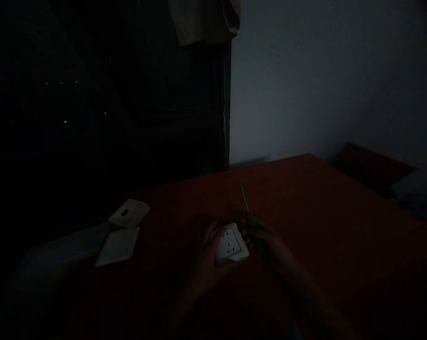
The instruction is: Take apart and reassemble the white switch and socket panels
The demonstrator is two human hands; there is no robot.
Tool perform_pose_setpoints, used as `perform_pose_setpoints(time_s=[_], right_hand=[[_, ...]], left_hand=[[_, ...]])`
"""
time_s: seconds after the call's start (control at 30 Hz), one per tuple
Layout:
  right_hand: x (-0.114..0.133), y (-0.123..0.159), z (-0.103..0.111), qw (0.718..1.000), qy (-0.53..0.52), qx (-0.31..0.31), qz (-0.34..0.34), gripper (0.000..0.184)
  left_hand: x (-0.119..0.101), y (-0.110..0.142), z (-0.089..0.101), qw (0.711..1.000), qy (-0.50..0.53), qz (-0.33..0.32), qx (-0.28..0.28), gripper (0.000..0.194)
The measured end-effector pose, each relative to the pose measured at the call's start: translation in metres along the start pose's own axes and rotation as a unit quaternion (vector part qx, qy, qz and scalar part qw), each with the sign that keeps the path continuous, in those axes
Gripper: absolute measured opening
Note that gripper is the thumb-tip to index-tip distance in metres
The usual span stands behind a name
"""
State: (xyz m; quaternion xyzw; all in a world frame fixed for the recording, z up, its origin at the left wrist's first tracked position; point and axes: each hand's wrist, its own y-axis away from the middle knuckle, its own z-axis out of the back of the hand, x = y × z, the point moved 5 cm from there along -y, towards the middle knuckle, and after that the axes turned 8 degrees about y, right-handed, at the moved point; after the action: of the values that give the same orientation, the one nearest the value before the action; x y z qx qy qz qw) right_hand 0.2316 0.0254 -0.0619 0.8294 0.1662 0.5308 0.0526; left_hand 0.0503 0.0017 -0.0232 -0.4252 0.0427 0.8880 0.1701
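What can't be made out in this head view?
Part of the white socket: head view, covered by the left hand.
The socket's underside: head view, turned away from the camera.
Much of the screwdriver handle: head view, wrapped by the right hand.
Tip shape: head view, too small and dark.
Top of the hanging cloth: head view, cut off by the upper edge.

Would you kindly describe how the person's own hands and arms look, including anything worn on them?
The left hand and right hand are ungloved. No sleeve can be made out on the right forearm; the left forearm fades into shadow. It is too dark to tell about rings or small markings.
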Motion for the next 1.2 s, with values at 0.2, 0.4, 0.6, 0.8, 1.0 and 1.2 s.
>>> perform_pose_setpoints(time_s=[0.2,0.4,0.6,0.8,1.0,1.2], right_hand=[[0.001,0.001,0.000,1.000,0.003,-0.002,-0.002,0.028],[0.002,0.001,0.000,1.000,0.008,-0.003,0.004,0.030],[0.003,0.002,-0.002,0.999,0.036,-0.001,0.015,0.029],[0.001,0.004,-0.004,0.992,0.119,-0.011,0.042,0.026],[-0.001,0.001,-0.004,0.961,0.260,-0.054,0.072,0.037],[-0.002,-0.003,-0.009,0.923,0.365,-0.084,0.083,0.034]], left_hand=[[0.003,0.000,-0.003,1.000,0.025,0.012,0.005,0.076],[0.002,0.002,-0.004,1.000,0.017,0.009,-0.003,0.076],[0.007,0.003,-0.008,0.999,0.028,0.017,0.009,0.079],[0.010,0.003,-0.008,0.997,0.061,0.054,-0.002,0.085],[0.012,0.004,-0.009,0.994,0.089,0.055,-0.013,0.082],[0.024,0.003,-0.010,0.994,0.101,0.038,-0.013,0.083]])
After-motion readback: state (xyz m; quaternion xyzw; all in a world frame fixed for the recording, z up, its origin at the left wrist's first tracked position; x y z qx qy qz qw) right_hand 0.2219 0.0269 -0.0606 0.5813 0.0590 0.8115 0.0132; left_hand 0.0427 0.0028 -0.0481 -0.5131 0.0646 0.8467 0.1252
